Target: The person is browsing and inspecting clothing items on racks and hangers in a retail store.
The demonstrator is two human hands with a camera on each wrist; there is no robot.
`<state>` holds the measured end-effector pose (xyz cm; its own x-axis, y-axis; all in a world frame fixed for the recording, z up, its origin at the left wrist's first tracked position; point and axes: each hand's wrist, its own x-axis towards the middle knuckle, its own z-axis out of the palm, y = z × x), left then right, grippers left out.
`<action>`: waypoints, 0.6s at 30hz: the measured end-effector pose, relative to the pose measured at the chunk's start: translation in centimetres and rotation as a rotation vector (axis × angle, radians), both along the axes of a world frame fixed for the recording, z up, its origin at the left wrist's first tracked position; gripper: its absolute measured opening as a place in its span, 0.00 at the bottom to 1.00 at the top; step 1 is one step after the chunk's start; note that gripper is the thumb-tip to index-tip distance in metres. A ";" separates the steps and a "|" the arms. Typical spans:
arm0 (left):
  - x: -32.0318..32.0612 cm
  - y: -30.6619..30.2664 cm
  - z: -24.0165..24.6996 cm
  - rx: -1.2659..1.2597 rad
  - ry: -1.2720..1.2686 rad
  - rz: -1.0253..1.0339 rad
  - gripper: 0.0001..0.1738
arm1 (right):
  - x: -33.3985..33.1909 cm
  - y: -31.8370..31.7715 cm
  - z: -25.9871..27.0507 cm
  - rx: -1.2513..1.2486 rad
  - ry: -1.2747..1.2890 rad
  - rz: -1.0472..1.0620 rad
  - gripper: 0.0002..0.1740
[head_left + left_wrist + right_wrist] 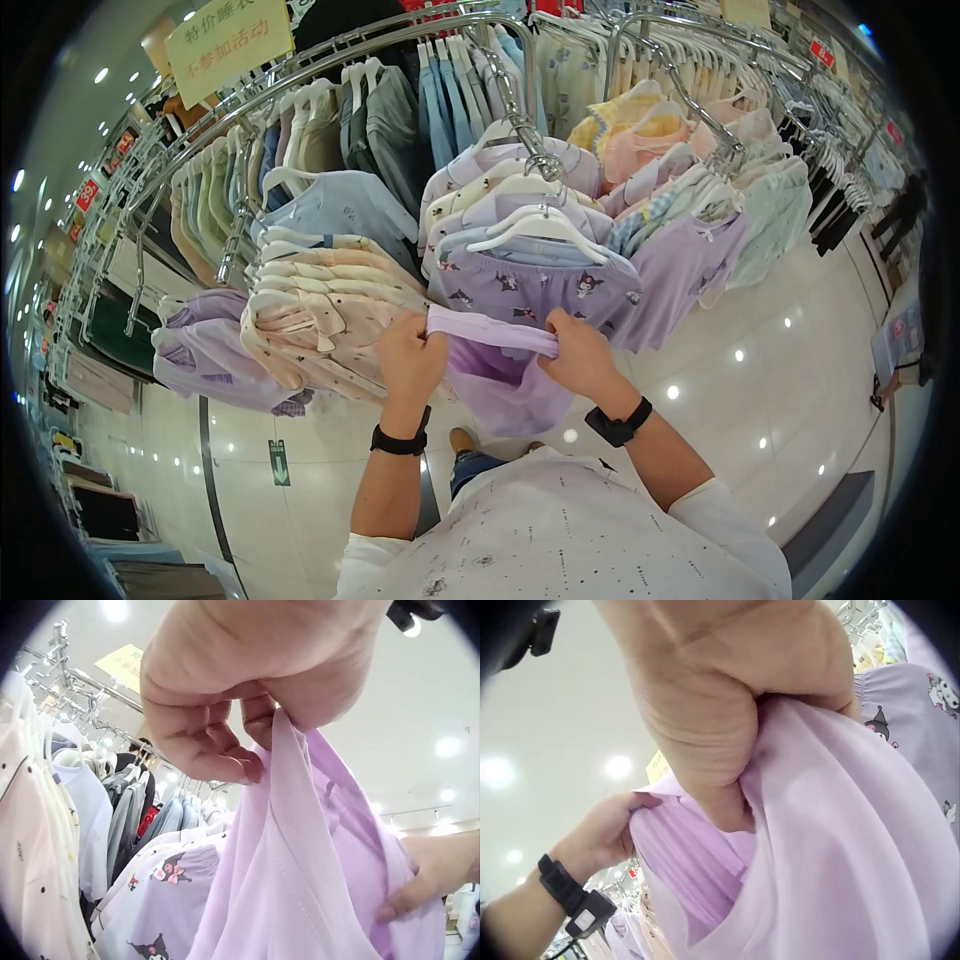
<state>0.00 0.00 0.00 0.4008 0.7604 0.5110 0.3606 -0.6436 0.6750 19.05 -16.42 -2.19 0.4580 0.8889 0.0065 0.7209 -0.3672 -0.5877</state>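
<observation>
A plain light purple garment (505,385) is stretched between both hands, its upper edge (490,330) pulled fairly straight and its body hanging below. The left hand (411,358) pinches one end of that edge; in the left wrist view, thumb and fingers of the left hand (255,682) hold the cloth (289,847). The other end is gripped by the right hand (582,355). In the right wrist view, the right hand (720,712) has its thumb at the opening of the garment (817,825). Just behind hangs a purple printed garment (540,285) on a white hanger (540,232).
Cream printed pajamas (320,320) hang at the left, beside folded-over purple clothes (215,350). A plain purple top (680,270) hangs at the right. Chrome racks (400,30) full of clothes curve behind. A yellow sign (228,45) stands upper left; glossy floor (700,400) lies below.
</observation>
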 end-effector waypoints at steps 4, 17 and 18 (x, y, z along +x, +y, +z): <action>-0.3 -0.5 2.7 -0.202 -0.016 0.076 0.10 | 1.0 0.0 -1.6 0.182 -0.078 -0.111 0.21; -3.2 4.4 4.4 -0.277 -0.065 0.007 0.08 | 2.0 2.4 -1.7 0.305 0.482 -0.074 0.11; -3.3 4.6 4.6 -0.323 -0.072 -0.022 0.10 | 2.1 2.9 -2.5 0.346 0.480 -0.083 0.10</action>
